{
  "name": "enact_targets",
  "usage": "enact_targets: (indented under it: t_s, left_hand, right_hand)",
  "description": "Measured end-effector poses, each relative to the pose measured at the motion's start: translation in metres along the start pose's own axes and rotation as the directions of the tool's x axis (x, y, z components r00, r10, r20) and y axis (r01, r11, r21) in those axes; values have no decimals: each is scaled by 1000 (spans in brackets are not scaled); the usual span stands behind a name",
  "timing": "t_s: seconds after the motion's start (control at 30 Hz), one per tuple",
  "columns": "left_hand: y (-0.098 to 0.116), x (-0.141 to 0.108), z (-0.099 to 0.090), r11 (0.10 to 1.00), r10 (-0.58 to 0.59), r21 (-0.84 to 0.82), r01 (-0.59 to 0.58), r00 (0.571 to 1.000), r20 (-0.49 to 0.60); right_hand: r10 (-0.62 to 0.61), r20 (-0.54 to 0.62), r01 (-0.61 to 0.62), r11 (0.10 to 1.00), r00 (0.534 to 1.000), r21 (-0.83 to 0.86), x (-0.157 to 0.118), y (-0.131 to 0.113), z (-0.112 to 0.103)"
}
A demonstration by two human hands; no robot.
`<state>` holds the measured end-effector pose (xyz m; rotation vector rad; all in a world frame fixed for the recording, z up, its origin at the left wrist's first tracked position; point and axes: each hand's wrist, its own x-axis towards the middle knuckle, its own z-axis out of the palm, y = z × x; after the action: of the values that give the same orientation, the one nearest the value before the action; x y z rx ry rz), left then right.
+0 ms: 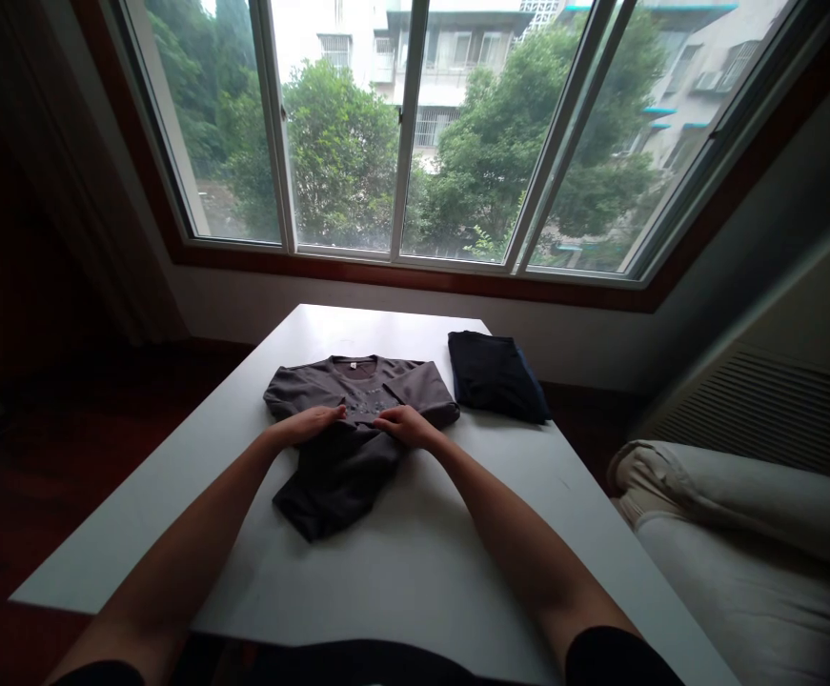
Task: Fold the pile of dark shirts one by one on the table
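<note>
Left hand (pixel 313 422) and right hand (pixel 404 425) flat, open, pressing grey T-shirt (pixel 357 429) at frame centre. Soft, light, probably slides; pinch at hem corners.

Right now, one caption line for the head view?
Both hands, left hand and right hand, rest on a grey shirt beside a folded dark garment.

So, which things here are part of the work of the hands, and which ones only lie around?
In hand:
- grey shirt, spread on the table
- left hand and right hand, both resting flat on the shirt

Lying about:
- folded dark garment, apart from the shirt
- white cushion beside the table
</note>
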<state>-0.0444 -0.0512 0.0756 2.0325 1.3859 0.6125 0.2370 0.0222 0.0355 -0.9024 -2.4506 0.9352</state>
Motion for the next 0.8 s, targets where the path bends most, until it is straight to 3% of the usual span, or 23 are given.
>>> enact_targets:
  t_s: [0.1, 0.2, 0.33, 0.43, 0.53, 0.6, 0.7, 0.8]
  left_hand:
    - [-5, -6, -18, 986, -130, -90, 139, 987, 93]
    - [-21, -26, -44, 979, -198, -28, 201, 977, 80]
    - [-55, -65, -83, 969, -218, 92, 230, 968, -124]
    - [-69, -87, -98, 903, -218, 298, 311, 927, -306]
    - [-54, -97, -88, 833, -75, 486, 265, 924, -375]
    - [-28, -101, -69, 850, 53, 513, 122, 948, -313]
    - [18, -114, -30, 883, 166, 453, -123, 984, -57]
    - [48, -136, 6, 886, 189, 381, -266, 955, 229]
  right_hand:
    - [-25, 13, 24, 999, 1000, 44, -7, -18, -10]
    - [-44, 142, 36, 998, 989, 58, -26, -41, -25]
    - [-70, 342, 60, 997, 937, 39, -69, -50, -48]
    - [-5, 372, 43, 995, 928, -93, -99, -42, -61]
    - [-7, 350, 89, 971, 937, -221, -117, -44, -62]
    - [-77, 301, 149, 963, 950, -223, -122, -57, -56]
    - [-198, 294, 250, 956, 935, -151, -127, -83, -33]
    - [-261, 379, 358, 910, 888, -211, -136, -97, 2]
